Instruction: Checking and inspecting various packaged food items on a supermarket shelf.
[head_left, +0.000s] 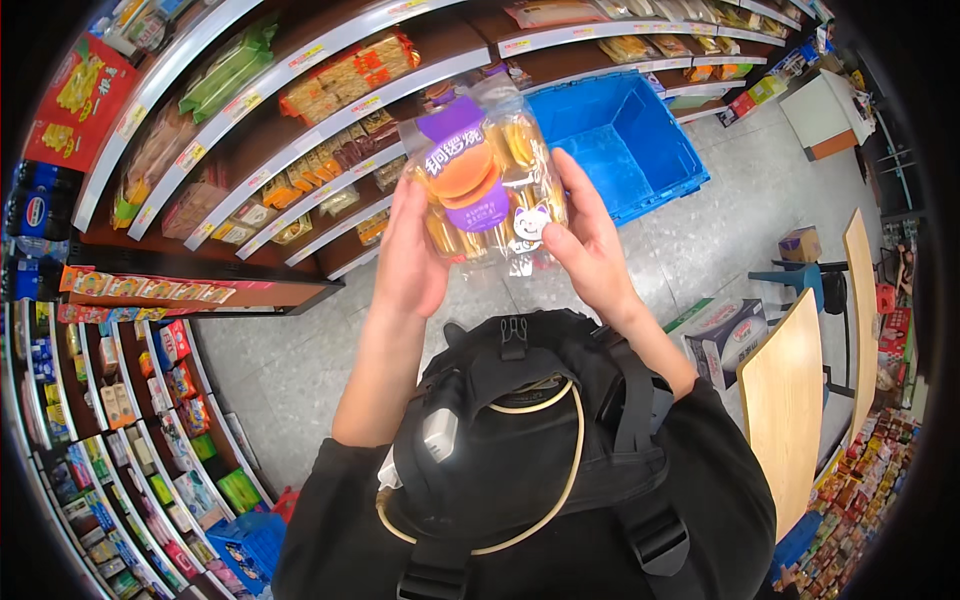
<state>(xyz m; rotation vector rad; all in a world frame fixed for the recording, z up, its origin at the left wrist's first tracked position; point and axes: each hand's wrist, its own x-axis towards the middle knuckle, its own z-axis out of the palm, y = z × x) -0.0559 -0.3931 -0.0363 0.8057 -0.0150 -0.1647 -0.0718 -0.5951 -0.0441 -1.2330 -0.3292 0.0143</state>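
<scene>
Between both hands I hold a clear plastic bag of dorayaki pancakes (463, 176), printed in purple with a pancake picture and a white cartoon cat. My left hand (411, 247) grips its left side. My right hand (589, 236) grips the right side, its thumb lying on the front near the cat. Several wrapped brown cakes show through the film. Just beyond the bag, to the right, a blue plastic crate (622, 142) stands against the shelves. Its visible inside holds nothing. The pack hides part of the shelf behind it.
Store shelves (300, 142) with packaged snacks curve across the front and left. Another shelf unit (127, 442) stands at lower left, near a second blue crate (251, 547). On the right are a wooden table (784, 405) and a cardboard box (724, 341) on the grey tiled floor (270, 367).
</scene>
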